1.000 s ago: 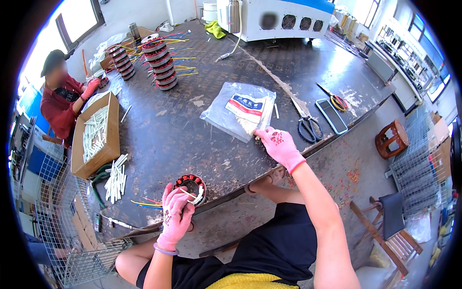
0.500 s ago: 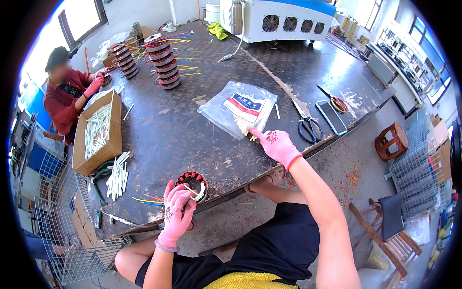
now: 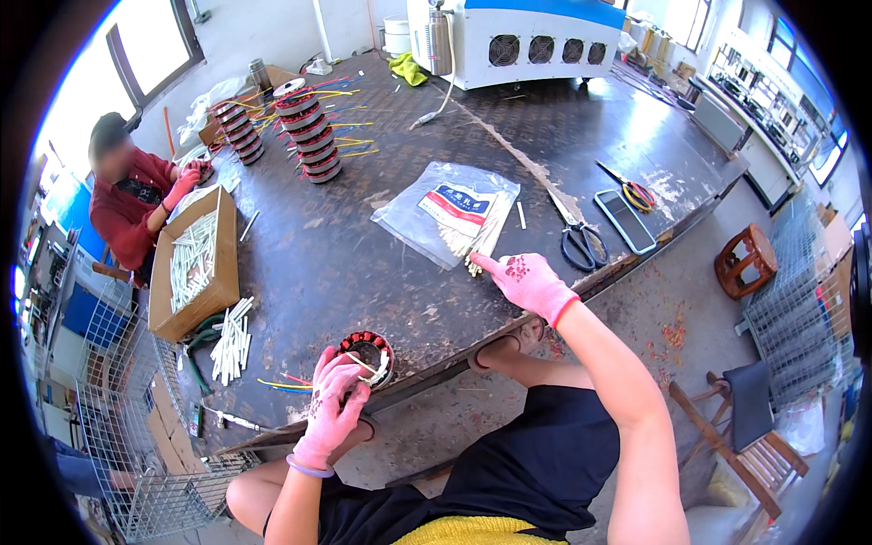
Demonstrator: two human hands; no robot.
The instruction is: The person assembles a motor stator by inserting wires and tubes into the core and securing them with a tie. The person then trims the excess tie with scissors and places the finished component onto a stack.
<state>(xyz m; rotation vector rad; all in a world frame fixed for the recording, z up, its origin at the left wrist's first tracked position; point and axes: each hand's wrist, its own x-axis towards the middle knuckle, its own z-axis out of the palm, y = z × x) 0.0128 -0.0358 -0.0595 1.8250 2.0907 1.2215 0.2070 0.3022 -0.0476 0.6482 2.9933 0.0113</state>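
The squat ring (image 3: 363, 337), red-toothed inside, is set at the scuffed bench (image 3: 436, 318) edge, the knit-gloved left hand (image 3: 334, 404) curled against it; that grip is hidden. Slender pale ties (image 3: 473, 264), at the crinkled clear bag's (image 3: 413, 218) mouth, are met by the right hand's (image 3: 529, 283) extended forefinger; whether any are pinched by its fingers cannot be told.

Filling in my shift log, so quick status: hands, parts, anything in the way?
Left gloved hand at wound stator. Right gloved hand, index fingertip at pale cable ties. Black-handled scissors off right, not blocking.
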